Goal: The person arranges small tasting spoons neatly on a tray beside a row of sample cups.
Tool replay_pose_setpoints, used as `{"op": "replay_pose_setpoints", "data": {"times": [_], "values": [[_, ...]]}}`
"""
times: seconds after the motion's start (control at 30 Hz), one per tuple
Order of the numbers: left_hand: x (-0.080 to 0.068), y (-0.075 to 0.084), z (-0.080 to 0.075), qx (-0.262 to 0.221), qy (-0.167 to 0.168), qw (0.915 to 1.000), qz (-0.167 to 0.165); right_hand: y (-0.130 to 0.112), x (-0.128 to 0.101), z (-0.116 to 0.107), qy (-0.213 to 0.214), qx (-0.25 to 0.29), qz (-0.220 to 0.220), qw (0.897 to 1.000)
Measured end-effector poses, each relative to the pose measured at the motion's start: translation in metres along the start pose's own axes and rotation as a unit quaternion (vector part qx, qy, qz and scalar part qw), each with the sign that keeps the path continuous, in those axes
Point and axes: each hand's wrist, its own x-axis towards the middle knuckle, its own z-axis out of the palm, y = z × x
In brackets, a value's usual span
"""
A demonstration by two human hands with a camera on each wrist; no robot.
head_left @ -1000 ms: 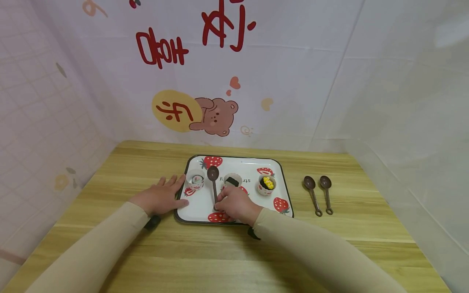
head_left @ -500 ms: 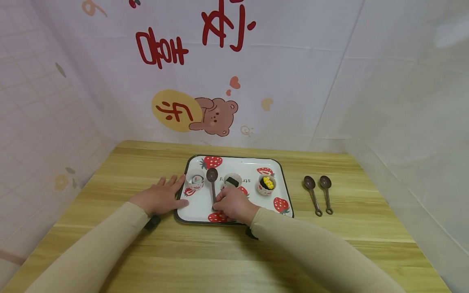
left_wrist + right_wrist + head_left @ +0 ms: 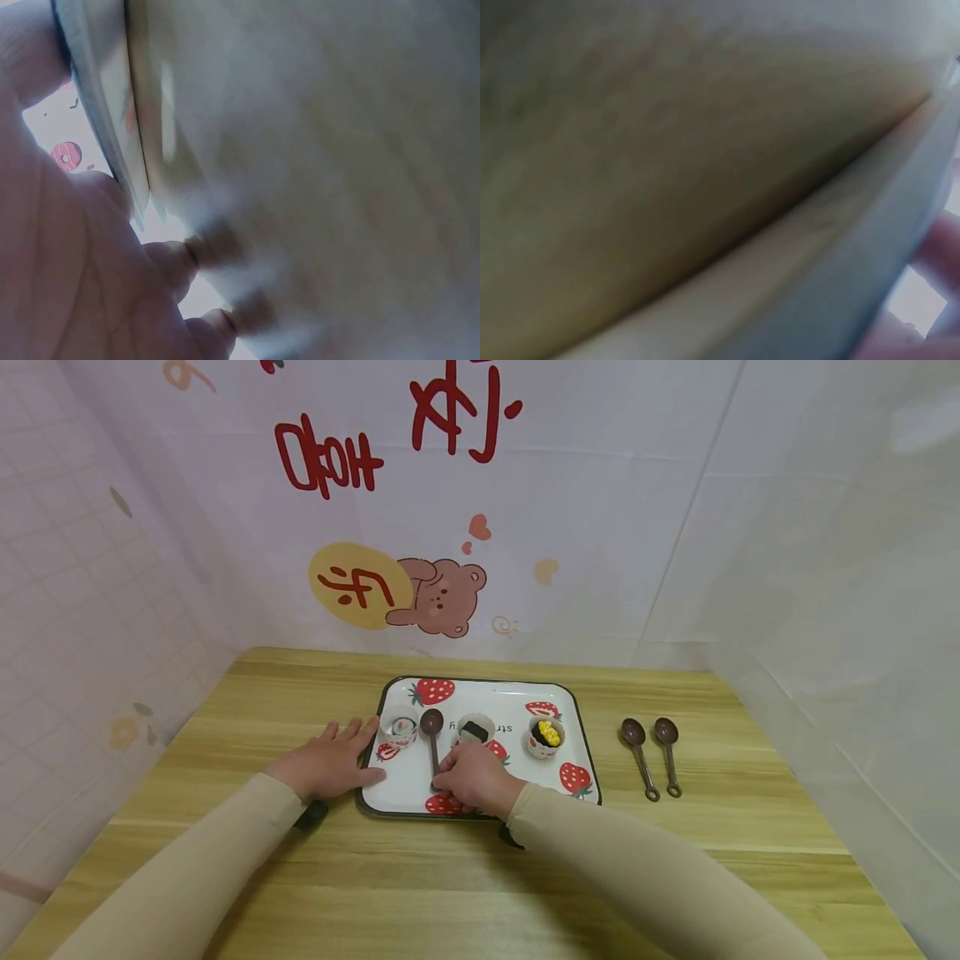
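On the strawberry-printed tray [image 3: 558,693], the brown spoon [image 3: 432,737] has slid a little to the person's left since a second ago: its bowl, which lay midway between the two nearer cups, now lies closer to the left paper cup [image 3: 401,731] and slightly nearer the tray's front edge. The right hand [image 3: 474,779] has followed it leftward by the same small amount, and the sleeve behind it has shifted too. Nothing else has changed place.

The right hand rests low over the tray's front rim with its fingers curled down around the end of the spoon's handle, pinching it; the bowl points away from the person and lies flat on the tray, between the left paper cup and the middle cup [image 3: 475,729] with its dark filling. The left hand [image 3: 327,765] lies flat on the bench [image 3: 225,860], fingers spread and straight, its thumb and forefinger touching the tray's left rim; the left wrist view shows that rim against the palm [image 3: 67,247]. The right wrist view is too blurred to add detail.

A third cup [image 3: 545,737] with yellow topping stands on the tray's right part. Two more brown spoons [image 3: 652,756] lie side by side on the bench, well apart from the tray.
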Motion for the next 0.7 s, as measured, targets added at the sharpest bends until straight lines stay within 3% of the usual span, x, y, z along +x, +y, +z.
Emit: {"op": "replay_pose_setpoints", "data": {"times": [0.7], "values": [[-0.0018, 0.0019, -0.0016, -0.009, -0.005, 0.9999, -0.003, -0.0014, -0.0006, 0.0001, -0.001, -0.023, 0.002, 1.0]]}}
